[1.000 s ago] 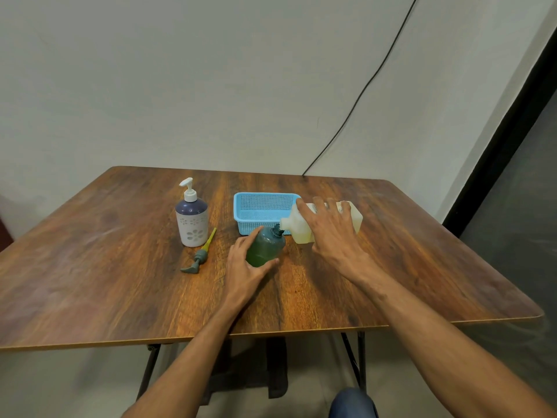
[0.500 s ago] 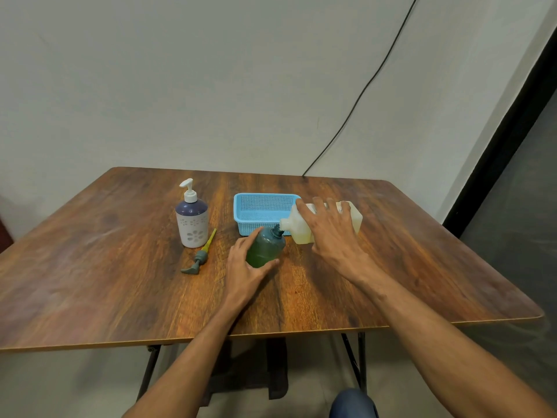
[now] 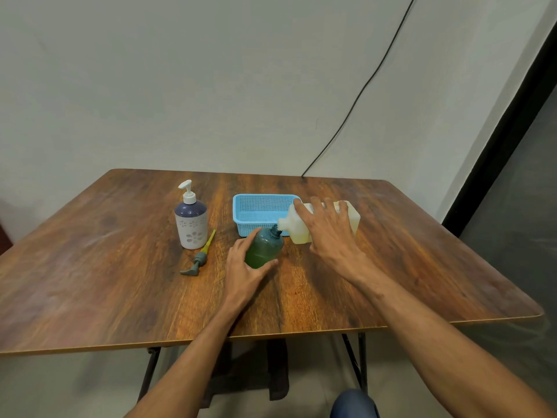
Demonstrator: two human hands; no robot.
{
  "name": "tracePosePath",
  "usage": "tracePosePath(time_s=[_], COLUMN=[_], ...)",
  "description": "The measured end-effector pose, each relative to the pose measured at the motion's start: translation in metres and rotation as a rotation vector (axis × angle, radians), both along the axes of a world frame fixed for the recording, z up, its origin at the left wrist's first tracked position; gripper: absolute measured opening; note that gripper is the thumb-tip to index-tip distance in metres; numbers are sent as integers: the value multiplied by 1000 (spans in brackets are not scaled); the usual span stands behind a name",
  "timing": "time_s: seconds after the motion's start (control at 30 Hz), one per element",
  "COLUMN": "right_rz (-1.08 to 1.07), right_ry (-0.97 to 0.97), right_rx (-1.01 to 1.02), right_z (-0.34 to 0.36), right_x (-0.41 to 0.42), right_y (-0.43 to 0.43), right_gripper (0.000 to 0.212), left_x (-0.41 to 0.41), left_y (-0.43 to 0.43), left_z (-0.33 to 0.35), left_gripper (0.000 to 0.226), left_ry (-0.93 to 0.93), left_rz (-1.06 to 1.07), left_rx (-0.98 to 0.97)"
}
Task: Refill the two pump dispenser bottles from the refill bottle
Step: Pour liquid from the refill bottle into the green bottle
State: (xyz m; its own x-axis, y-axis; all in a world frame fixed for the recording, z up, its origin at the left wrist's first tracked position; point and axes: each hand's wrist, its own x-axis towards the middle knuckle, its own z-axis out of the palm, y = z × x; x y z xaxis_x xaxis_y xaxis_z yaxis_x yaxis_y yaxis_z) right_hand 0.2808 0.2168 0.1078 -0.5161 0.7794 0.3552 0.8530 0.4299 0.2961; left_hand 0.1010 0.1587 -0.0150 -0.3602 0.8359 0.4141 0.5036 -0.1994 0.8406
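Note:
A green dispenser bottle [image 3: 265, 248] with its pump off stands mid-table, and my left hand [image 3: 245, 267] grips its near side. My right hand [image 3: 330, 233] holds the pale refill bottle [image 3: 301, 227] tipped on its side, its spout touching the green bottle's open neck. The removed grey and yellow pump [image 3: 199, 256] lies on the table left of the green bottle. A white and dark blue dispenser bottle [image 3: 191, 220] with its white pump on stands farther left.
A light blue plastic basket [image 3: 260, 211] sits just behind the green bottle, against the refill bottle. The wooden table [image 3: 90, 282] stands against a pale wall, where a black cable [image 3: 358, 95] runs down to its back edge.

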Motion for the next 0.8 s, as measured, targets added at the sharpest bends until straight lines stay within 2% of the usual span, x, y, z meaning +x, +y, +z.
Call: tracePosePath(time_s=[0.33, 0.47, 0.67, 0.8], right_rz=[18, 38, 73, 78], right_ry=[84, 181, 551, 812], right_rx=[-57, -101, -260, -374], right_z=[-7, -14, -29, -39], right_x=[-3, -5, -6, -5], right_y=[1, 1, 0, -1], right_gripper=[101, 99, 109, 105], left_x=[0, 1, 0, 0], left_y=[-1, -2, -4, -5], left_z=[1, 3, 3, 4], left_gripper=[86, 86, 86, 87], left_ry=[-50, -68, -111, -146], left_rz=[3, 9, 38, 56], left_rx=[5, 1, -19, -18])
